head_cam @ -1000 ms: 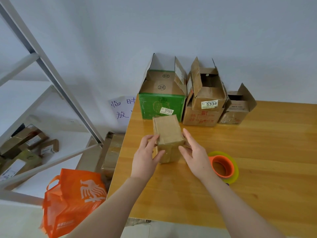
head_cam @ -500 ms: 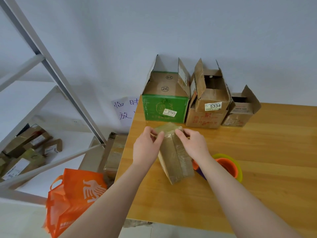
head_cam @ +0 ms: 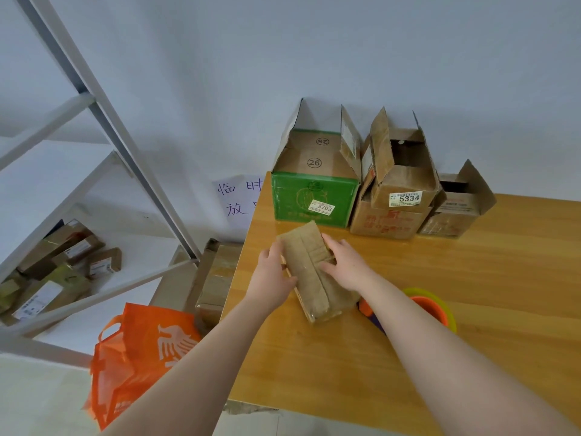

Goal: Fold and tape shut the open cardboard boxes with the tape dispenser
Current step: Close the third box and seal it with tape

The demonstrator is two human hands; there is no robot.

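A small brown cardboard box (head_cam: 311, 275), glossy with tape, lies on its long side on the wooden table (head_cam: 471, 309). My left hand (head_cam: 273, 273) grips its left side and my right hand (head_cam: 344, 265) holds its right side, fingers over the top face. The orange and green tape dispenser (head_cam: 430, 306) sits on the table just right of my right forearm, partly hidden by it. At the back stand three open boxes: a green one (head_cam: 314, 199) labelled 3703, a brown one (head_cam: 399, 184) labelled 5334 and a smaller brown one (head_cam: 456, 212).
A white wall rises behind the boxes. A grey metal shelf frame (head_cam: 103, 127) with parcels stands at the left. An orange bag (head_cam: 138, 350) and a taped carton (head_cam: 217, 281) sit on the floor by the table's left edge. A paper sign (head_cam: 239, 196) hangs on the wall.
The small box stood upright a second ago; both hands have tipped it over and laid it flat on its long side, with the hands now lower on its sides.
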